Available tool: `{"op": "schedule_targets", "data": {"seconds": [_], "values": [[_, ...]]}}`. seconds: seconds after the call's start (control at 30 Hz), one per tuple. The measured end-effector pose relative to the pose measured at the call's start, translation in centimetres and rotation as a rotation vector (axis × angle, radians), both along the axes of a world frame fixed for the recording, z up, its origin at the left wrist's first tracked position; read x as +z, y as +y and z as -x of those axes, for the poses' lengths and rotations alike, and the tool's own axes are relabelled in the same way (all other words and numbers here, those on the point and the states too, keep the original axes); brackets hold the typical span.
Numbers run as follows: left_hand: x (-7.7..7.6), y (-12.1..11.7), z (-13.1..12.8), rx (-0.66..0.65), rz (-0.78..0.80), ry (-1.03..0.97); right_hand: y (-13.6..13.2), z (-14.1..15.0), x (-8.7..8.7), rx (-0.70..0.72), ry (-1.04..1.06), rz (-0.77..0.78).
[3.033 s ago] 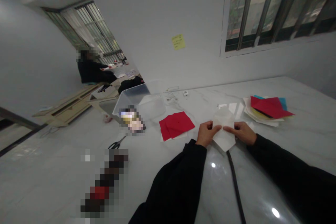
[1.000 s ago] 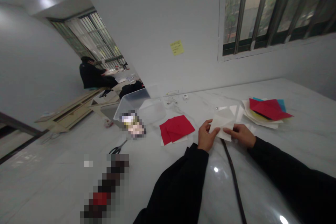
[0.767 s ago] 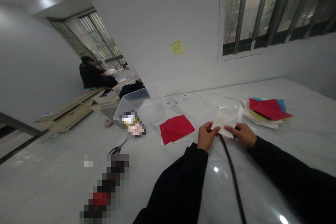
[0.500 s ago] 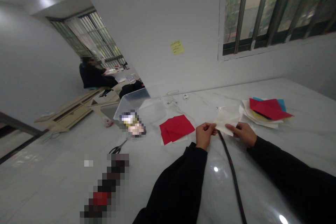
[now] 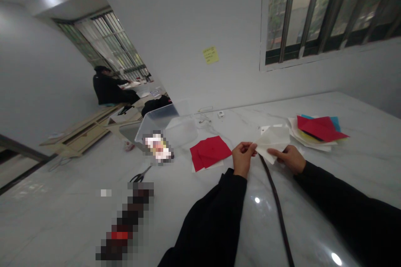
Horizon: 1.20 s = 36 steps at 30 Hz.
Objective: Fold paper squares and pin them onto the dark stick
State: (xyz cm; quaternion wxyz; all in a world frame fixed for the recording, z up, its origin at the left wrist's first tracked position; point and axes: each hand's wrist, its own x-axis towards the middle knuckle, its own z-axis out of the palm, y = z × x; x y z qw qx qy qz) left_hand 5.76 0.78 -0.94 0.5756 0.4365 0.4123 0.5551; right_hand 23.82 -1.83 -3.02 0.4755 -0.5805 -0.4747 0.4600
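Note:
Between my hands is a cream-white sheet of paper [image 5: 272, 138], partly folded and raised off the table. My left hand [image 5: 243, 157] pinches its left corner between thumb and fingers. On the right side, my right hand [image 5: 290, 158] grips the lower edge, thumb on top. A dark strap or cord [image 5: 275, 200] runs from below the paper towards me. Just left of my left hand lie red paper sheets [image 5: 213, 152] over a white one. Beyond my right hand rests a pile of coloured papers [image 5: 322, 129], red on top, with blue, yellow and white showing.
Black-handled scissors [image 5: 139, 176] lie on the marble-patterned table [image 5: 175, 204], near a blurred-out phone-like item [image 5: 158, 148]. A clear plastic bin [image 5: 156, 121] stands at the table's far left. A yellow note [image 5: 210, 55] sticks to the wall. A person [image 5: 109, 87] sits in the background.
The paper's upper part has risen and opened out, with a larger face now showing. Both hands keep their hold, nearly in the same spot.

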Motion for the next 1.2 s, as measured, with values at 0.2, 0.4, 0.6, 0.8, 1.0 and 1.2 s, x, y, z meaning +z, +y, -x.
{"op": "schedule_targets", "data": {"seconds": [0.2, 0.4, 0.6, 0.8, 1.0, 1.2], "values": [[-0.2, -0.9, -0.7, -0.194, 0.052, 0.035, 0.0, 0.0, 0.0, -0.052, -0.021, -0.006], [0.1, -1.5, -0.8, -0.213, 0.024, 0.056, 0.0, 0.0, -0.4, -0.066, -0.02, -0.01], [-0.6, -1.5, -1.2, -0.296, 0.003, 0.06, -0.3, 0.5, -0.2, -0.094, 0.07, -0.007], [-1.2, -1.4, -1.1, -0.355, -0.005, 0.128, -0.2, 0.9, -0.7, -0.163, 0.123, -0.021], [-0.8, -1.9, -1.1, -0.423, 0.008, 0.121, -0.2, 0.9, -0.6, -0.21, 0.102, -0.048], [0.1, -1.8, -1.0, -0.426, 0.001, 0.103, -0.2, 0.8, -0.7, -0.203, 0.097, -0.069]]}}
